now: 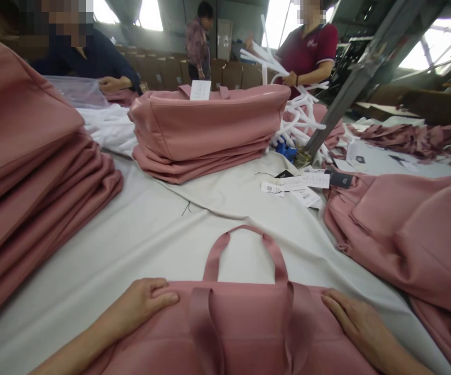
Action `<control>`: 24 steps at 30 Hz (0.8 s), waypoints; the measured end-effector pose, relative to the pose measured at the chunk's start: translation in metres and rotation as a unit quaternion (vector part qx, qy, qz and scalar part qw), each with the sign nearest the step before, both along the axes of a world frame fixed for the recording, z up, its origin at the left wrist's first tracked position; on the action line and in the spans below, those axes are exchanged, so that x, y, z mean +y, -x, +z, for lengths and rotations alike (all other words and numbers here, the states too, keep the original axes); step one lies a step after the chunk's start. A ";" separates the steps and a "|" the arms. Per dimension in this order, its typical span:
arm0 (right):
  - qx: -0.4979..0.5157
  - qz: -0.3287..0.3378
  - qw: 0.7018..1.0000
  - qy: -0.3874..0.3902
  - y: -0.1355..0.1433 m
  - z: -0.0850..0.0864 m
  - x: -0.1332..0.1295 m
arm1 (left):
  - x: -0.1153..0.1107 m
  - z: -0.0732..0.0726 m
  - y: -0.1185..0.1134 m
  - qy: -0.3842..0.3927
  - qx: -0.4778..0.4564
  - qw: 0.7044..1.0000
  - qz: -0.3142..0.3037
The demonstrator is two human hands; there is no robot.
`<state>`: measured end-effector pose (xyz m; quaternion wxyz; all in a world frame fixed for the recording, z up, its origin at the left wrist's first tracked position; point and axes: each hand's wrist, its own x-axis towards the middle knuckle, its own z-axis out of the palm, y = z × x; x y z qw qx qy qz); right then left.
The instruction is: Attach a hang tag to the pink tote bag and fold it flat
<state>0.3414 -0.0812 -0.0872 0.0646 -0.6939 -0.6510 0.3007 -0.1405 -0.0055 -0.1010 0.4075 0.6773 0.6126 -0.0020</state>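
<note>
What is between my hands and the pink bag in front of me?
Nothing visible. The left hand and right hand both lie flat on the pink bag, one near each top corner, with its handle lying on the white cloth between them.

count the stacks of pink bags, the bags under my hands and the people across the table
stacks of pink bags: 3 (left, middle, right)
pink bag under left hand and right hand: 1
people across the table: 3
total: 7
</note>
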 end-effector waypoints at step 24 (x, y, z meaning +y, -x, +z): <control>-0.095 0.334 0.937 -0.033 0.143 0.026 0.166 | -0.035 0.142 -0.106 -0.046 0.013 0.965 -0.259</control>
